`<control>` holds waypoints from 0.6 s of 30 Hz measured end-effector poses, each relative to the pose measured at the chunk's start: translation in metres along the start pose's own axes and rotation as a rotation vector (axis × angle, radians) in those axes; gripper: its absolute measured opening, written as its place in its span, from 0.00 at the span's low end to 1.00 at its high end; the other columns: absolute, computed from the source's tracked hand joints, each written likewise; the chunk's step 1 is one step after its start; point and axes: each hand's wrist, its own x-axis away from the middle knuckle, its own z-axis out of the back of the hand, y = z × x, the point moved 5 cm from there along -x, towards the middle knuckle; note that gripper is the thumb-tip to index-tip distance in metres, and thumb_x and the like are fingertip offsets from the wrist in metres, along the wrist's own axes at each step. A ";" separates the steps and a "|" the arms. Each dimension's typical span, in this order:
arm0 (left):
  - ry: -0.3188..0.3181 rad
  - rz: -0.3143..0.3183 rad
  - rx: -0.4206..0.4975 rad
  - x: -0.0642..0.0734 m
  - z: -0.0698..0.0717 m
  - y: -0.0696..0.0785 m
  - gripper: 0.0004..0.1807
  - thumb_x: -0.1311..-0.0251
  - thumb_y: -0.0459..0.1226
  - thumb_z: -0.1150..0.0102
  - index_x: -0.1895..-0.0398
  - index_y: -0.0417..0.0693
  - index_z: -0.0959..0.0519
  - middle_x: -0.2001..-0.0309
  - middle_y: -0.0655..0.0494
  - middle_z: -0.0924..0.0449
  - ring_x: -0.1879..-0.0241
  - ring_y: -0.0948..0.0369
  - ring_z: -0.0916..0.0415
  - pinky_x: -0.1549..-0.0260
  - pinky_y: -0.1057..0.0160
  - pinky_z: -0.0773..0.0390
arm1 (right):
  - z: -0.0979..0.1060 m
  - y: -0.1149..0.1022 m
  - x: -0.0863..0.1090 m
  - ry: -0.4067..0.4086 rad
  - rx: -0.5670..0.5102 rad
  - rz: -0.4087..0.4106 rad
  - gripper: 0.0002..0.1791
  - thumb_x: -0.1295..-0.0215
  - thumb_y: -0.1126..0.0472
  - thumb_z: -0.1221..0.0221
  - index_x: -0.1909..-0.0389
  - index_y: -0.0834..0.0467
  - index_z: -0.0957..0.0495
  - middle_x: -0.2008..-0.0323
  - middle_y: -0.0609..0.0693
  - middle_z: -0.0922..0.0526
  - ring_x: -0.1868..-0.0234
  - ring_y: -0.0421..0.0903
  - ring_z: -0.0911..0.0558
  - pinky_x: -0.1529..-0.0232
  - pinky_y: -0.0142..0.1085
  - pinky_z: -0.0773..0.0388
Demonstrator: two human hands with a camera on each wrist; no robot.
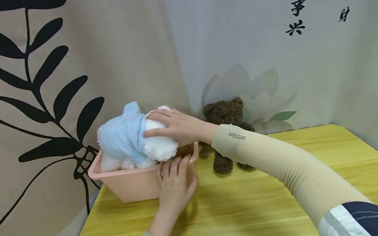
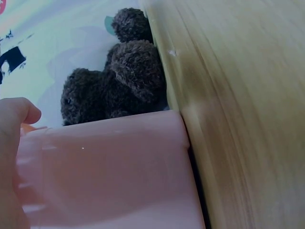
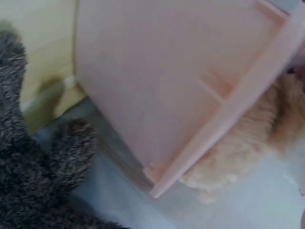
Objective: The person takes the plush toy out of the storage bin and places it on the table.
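Observation:
A white plush toy in a light blue hoodie [image 1: 121, 134] lies on its side across the top of a pink plastic bin [image 1: 137, 183]. My right hand [image 1: 176, 129] grips the toy's fluffy white head, thumb and fingers spread round it. At the bin's near side, my left hand [image 1: 175, 181] holds the rim, fingertips hooked over it and thumb along the outer wall. The left wrist view shows the bin's smooth wall [image 2: 109, 171] beside the hand. A tan plush [image 3: 238, 148] appears inside the bin in the right wrist view.
A dark brown teddy bear [image 1: 224, 112] sits right of the bin against the curtain, partly behind my right forearm. The yellow wooden table [image 1: 254, 211] ends at the back and left. A printed curtain [image 1: 126, 44] hangs behind.

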 end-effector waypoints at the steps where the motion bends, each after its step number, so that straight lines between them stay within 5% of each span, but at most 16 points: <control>1: 0.000 0.000 0.000 0.000 0.000 0.001 0.31 0.48 0.50 0.47 0.39 0.51 0.28 0.47 0.50 0.28 0.47 0.46 0.34 0.44 0.42 0.45 | 0.003 0.001 -0.001 0.015 -0.002 0.003 0.38 0.50 0.50 0.31 0.35 0.46 0.31 0.34 0.61 0.38 0.32 0.58 0.41 0.43 0.52 0.32; 10: -0.041 0.018 0.008 0.000 0.000 0.005 0.31 0.47 0.50 0.47 0.38 0.51 0.29 0.47 0.50 0.29 0.44 0.45 0.34 0.40 0.42 0.46 | 0.054 0.020 -0.006 0.125 -0.065 -0.053 0.46 0.66 0.52 0.22 0.39 0.54 0.28 0.38 0.66 0.34 0.36 0.59 0.35 0.34 0.49 0.42; 18: -0.026 0.020 0.024 0.000 0.001 0.001 0.32 0.46 0.50 0.46 0.37 0.50 0.29 0.47 0.49 0.30 0.45 0.47 0.36 0.41 0.42 0.47 | 0.137 0.063 0.017 0.293 -0.103 -0.266 0.47 0.66 0.58 0.22 0.39 0.55 0.31 0.36 0.66 0.36 0.34 0.59 0.37 0.35 0.46 0.40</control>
